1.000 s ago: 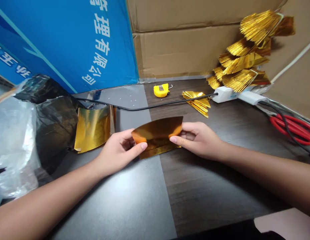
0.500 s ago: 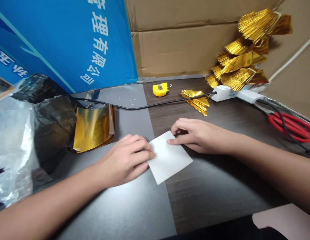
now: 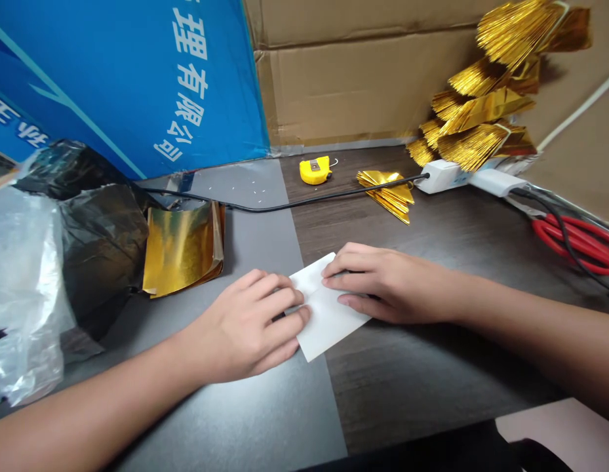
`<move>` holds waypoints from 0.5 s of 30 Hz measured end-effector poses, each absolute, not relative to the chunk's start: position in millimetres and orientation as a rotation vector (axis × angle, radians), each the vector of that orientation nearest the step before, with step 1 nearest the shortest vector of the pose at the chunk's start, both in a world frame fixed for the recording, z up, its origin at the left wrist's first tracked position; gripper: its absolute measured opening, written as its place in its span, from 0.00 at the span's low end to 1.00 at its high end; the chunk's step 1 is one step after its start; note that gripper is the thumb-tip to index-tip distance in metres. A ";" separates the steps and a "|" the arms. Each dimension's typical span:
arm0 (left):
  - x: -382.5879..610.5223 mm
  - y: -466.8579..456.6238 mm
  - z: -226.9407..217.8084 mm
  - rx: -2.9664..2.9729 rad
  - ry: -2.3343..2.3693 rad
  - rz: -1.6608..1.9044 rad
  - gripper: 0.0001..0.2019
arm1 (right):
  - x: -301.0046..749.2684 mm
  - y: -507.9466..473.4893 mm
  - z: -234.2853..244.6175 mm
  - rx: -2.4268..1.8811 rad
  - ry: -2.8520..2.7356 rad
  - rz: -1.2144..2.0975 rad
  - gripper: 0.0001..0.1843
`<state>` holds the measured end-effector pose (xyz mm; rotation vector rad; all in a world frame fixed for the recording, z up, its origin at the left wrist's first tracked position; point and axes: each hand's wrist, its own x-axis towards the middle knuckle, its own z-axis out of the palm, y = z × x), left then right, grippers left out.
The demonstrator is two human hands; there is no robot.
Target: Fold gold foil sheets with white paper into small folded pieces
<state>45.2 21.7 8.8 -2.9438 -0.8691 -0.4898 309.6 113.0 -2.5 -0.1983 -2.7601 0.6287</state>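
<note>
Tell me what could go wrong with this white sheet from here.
The white sheet lies across the join between the grey mat and the dark wood desk; if that join is raised, a crease could turn out uneven. The left hand and right hand press from opposite sides, so the sheet might slip out of line. The left hand is also fairly near the gold foil sheets and might nudge them.

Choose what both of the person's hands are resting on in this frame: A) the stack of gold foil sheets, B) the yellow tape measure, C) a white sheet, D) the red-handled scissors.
C: the white sheet lies between the left hand and the right hand, with the fingers of both on it.
</note>
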 end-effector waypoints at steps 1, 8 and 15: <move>45.8 21.5 9.2 -2.964 -0.830 -0.496 0.09 | 310.0 112.9 -2.2 -0.193 -2.767 0.599 0.12; 47.5 17.7 9.1 -2.978 -0.819 -0.578 0.06 | 308.1 111.6 1.4 -0.141 -2.804 0.506 0.15; 47.0 17.5 6.3 -3.018 -0.910 -0.670 0.04 | 307.6 111.2 0.5 -0.105 -2.776 0.602 0.16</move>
